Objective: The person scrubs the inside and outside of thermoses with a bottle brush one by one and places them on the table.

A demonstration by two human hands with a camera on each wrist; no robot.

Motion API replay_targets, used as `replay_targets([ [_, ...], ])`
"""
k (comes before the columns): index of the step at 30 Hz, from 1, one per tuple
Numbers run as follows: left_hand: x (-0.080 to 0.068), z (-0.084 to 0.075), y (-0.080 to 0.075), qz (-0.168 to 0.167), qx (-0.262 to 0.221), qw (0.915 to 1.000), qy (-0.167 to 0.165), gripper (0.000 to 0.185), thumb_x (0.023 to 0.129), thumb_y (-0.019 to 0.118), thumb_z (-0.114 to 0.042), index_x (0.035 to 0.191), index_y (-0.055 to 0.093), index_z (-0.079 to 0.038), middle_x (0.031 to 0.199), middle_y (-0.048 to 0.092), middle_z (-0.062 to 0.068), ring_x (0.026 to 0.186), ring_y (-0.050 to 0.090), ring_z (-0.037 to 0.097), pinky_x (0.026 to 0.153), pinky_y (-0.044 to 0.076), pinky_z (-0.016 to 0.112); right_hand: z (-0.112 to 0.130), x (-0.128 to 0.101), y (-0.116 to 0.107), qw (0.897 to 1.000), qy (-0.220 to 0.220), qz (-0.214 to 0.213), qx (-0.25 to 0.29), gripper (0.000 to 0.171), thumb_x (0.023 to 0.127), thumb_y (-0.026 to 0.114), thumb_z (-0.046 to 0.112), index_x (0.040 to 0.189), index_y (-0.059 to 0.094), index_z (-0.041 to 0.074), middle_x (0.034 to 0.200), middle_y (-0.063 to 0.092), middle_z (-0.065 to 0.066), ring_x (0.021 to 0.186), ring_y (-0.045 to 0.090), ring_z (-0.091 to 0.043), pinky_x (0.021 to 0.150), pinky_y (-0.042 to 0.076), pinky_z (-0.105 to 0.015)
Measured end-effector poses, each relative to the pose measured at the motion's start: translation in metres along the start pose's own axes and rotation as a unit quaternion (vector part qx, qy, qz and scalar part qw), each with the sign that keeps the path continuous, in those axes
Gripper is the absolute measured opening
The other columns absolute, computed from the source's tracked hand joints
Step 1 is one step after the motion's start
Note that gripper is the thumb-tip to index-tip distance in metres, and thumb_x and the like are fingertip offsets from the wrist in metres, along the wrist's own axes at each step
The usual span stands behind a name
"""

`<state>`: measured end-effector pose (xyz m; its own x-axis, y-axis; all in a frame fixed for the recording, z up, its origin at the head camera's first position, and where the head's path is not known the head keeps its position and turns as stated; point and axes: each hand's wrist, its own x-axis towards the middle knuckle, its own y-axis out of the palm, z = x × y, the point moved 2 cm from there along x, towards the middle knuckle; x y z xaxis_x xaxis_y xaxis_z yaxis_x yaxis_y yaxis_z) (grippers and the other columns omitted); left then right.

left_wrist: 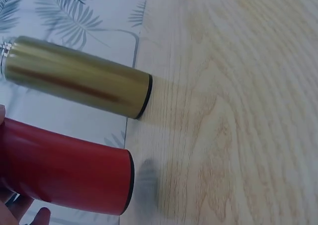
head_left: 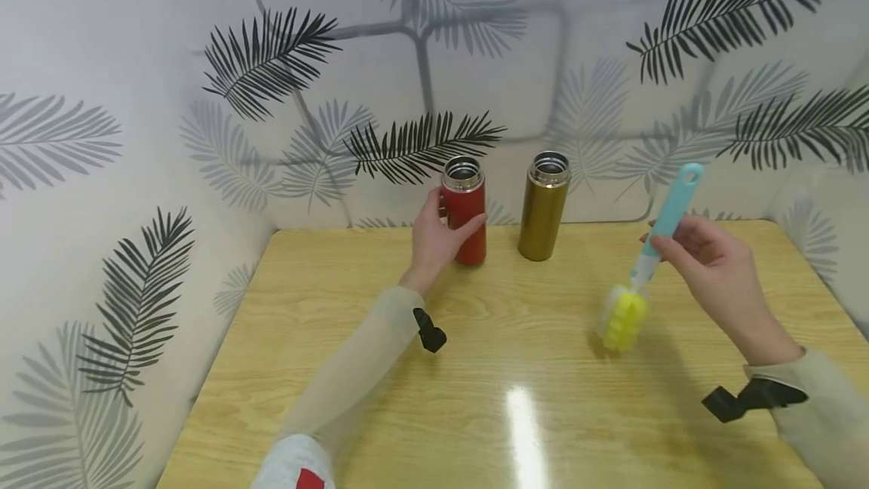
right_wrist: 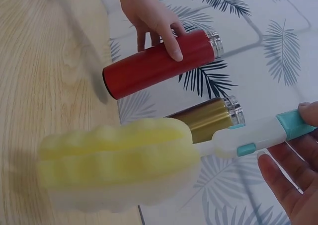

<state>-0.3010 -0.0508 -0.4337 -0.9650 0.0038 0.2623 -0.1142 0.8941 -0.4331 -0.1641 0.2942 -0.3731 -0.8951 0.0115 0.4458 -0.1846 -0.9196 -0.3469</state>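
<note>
My left hand (head_left: pixel 437 236) grips a red thermos bottle (head_left: pixel 467 221) around its body, thumb across the front. The bottle is upright with its mouth uncovered and its steel neck showing. In my right hand (head_left: pixel 713 259) is a bottle brush (head_left: pixel 668 210), pinched by its light blue handle between thumb and fingers. Its yellow and white sponge head (right_wrist: pixel 119 160) points down over the table. A gold thermos bottle (head_left: pixel 545 206), also without a lid, stands between the two hands, just right of the red one. The left wrist view shows the black base edges of both bottles.
The wooden table (head_left: pixel 516 338) carries both bottles near its back edge. Right behind it rises a wall (head_left: pixel 326 81) covered in leaf-patterned paper. A bright light reflection lies on the tabletop toward the front.
</note>
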Motion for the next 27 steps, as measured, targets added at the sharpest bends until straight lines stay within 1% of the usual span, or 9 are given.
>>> replay_targets([
  [5,-0.015,-0.010,-0.002,0.033,-0.012,0.9994,0.001,0.074,0.089,0.084,-0.042,0.147,0.048,-0.015,0.133,0.063,0.004,0.119,0.059,0.023,0.099,0.055,0.042,0.001,-0.001,-0.002,1.000,0.004,-0.002,-0.004,0.017,0.100,0.065,-0.002,0.116,0.066,-0.007,0.105,0.076,0.013,0.090,0.071,-0.003,0.080,0.055,-0.013],
  [11,-0.035,-0.019,-0.004,0.049,-0.028,0.9984,-0.008,0.075,0.088,0.084,-0.041,0.148,0.046,-0.016,0.136,0.062,0.005,0.121,0.058,0.025,0.099,0.054,0.044,0.004,0.000,-0.005,1.000,-0.005,-0.012,-0.020,0.017,0.100,0.066,-0.001,0.116,0.067,-0.007,0.105,0.076,0.013,0.094,0.069,-0.002,0.082,0.053,-0.011],
  [14,-0.046,-0.021,-0.003,0.060,-0.041,0.9972,-0.018,0.076,0.088,0.084,-0.039,0.149,0.045,-0.015,0.137,0.062,0.006,0.122,0.058,0.026,0.100,0.054,0.046,0.006,0.000,-0.007,1.000,-0.004,-0.025,-0.018,0.021,0.099,0.067,-0.003,0.119,0.065,-0.006,0.105,0.075,0.015,0.095,0.069,-0.002,0.083,0.053,-0.011],
  [17,-0.057,-0.022,-0.001,0.074,-0.047,0.9960,-0.017,0.075,0.088,0.085,-0.036,0.148,0.046,-0.014,0.137,0.063,0.008,0.123,0.060,0.027,0.100,0.055,0.046,0.007,-0.001,-0.009,0.999,-0.003,-0.040,-0.015,0.024,0.098,0.067,-0.005,0.122,0.063,-0.006,0.105,0.075,0.017,0.095,0.070,-0.001,0.084,0.053,-0.011],
  [21,-0.069,-0.026,0.004,0.091,-0.055,0.9943,-0.003,0.073,0.088,0.086,-0.032,0.147,0.048,-0.014,0.136,0.063,0.008,0.124,0.060,0.026,0.100,0.055,0.043,0.009,0.000,-0.013,0.999,-0.005,-0.046,0.015,0.022,0.099,0.065,-0.005,0.120,0.061,-0.006,0.107,0.076,0.012,0.096,0.071,-0.003,0.084,0.054,-0.012],
  [25,-0.078,-0.031,0.008,0.103,-0.065,0.9925,0.015,0.071,0.087,0.087,-0.028,0.146,0.049,-0.014,0.136,0.064,0.006,0.123,0.061,0.024,0.097,0.056,0.040,0.010,0.002,-0.017,0.994,-0.010,-0.041,0.097,0.019,0.098,0.065,-0.008,0.117,0.062,-0.007,0.106,0.078,0.003,0.097,0.073,-0.007,0.085,0.055,-0.014],
  [27,-0.082,-0.033,0.010,0.108,-0.067,0.9917,0.023,0.071,0.087,0.087,-0.027,0.146,0.049,-0.014,0.136,0.064,0.005,0.123,0.061,0.023,0.097,0.057,0.040,0.010,0.003,-0.019,0.991,-0.015,-0.042,0.127,0.018,0.098,0.064,-0.009,0.116,0.062,-0.008,0.105,0.078,0.000,0.095,0.073,-0.008,0.085,0.056,-0.015],
])
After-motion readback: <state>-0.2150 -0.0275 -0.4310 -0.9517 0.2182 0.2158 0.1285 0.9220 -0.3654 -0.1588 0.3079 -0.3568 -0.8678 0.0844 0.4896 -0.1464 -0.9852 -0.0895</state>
